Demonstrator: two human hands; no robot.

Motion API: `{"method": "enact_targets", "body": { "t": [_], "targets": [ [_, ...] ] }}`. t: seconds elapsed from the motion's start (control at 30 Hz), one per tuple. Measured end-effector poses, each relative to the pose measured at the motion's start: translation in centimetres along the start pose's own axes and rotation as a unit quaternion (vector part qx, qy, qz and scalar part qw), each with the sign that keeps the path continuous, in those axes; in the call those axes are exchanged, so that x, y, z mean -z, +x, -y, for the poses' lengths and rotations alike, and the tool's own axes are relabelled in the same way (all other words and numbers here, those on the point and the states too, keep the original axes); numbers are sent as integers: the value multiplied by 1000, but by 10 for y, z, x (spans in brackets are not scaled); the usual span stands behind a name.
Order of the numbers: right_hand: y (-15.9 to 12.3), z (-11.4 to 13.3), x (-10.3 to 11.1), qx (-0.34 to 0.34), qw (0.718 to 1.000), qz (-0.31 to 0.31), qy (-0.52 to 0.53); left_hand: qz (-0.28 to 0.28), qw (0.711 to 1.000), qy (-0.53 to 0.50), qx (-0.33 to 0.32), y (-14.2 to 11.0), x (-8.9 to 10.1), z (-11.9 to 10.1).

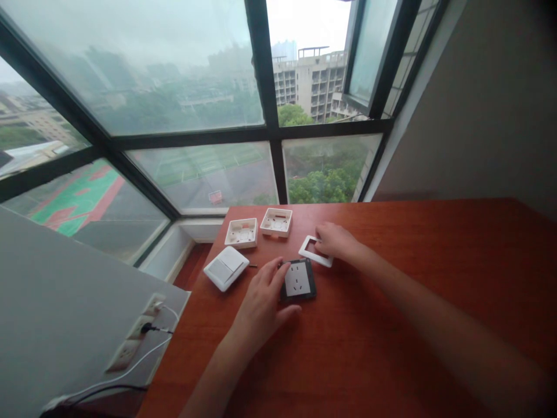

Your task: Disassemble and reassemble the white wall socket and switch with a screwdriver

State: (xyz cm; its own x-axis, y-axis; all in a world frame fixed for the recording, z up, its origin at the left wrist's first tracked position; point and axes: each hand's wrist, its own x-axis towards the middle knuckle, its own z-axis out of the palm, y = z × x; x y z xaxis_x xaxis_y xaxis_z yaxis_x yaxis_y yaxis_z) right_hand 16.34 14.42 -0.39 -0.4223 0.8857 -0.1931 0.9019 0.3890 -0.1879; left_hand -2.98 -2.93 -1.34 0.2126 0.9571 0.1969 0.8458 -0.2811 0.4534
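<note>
My left hand (263, 299) is at the left edge of a wall socket (297, 280), a white face with slots in a dark frame, lying on the table. Its fingers are apart, the fingertips over the socket's upper left corner and the thumb stretched out below. Further back, my right hand (337, 241) has its fingers closed on a white cover frame (308, 254) with a rectangular opening. The frame's far right side is partly behind the hand. Left of my left hand, a white wall switch (226, 269) rests with a thin dark screw-like piece (253, 266) beside it.
Two white mounting boxes (242, 233) stand near the back edge of the reddish wooden table (391, 348). Windows (195, 180) with dark frames rise behind it. At left, wall outlets (138, 328) carry plugged-in cables (130, 363) beside the table's edge.
</note>
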Motion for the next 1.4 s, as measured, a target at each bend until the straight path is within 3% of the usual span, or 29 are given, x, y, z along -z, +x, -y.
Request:
{"method": "enact_targets", "body": {
  "t": [0.33,0.57,0.83,1.07,1.2,1.4],
  "targets": [
    [-43,-36,0,-11,997,-18,69,15,1000,9,-14,10,-12,-17],
    [-87,-21,2,14,993,-38,107,42,998,1,-39,14,-21,-27],
    [-93,-2,-15,-18,997,-24,77,55,997,-22,-50,15,-25,-33],
    [-102,-4,-5,9,993,2,119,45,995,-68,-59,16,-30,-33],
    [-106,-19,-6,40,966,18,255,47,992,-104,-51,15,-30,-30],
    [-111,-36,-18,-12,883,97,460,43,988,-139,-48,15,-29,-29]
  ]
}}
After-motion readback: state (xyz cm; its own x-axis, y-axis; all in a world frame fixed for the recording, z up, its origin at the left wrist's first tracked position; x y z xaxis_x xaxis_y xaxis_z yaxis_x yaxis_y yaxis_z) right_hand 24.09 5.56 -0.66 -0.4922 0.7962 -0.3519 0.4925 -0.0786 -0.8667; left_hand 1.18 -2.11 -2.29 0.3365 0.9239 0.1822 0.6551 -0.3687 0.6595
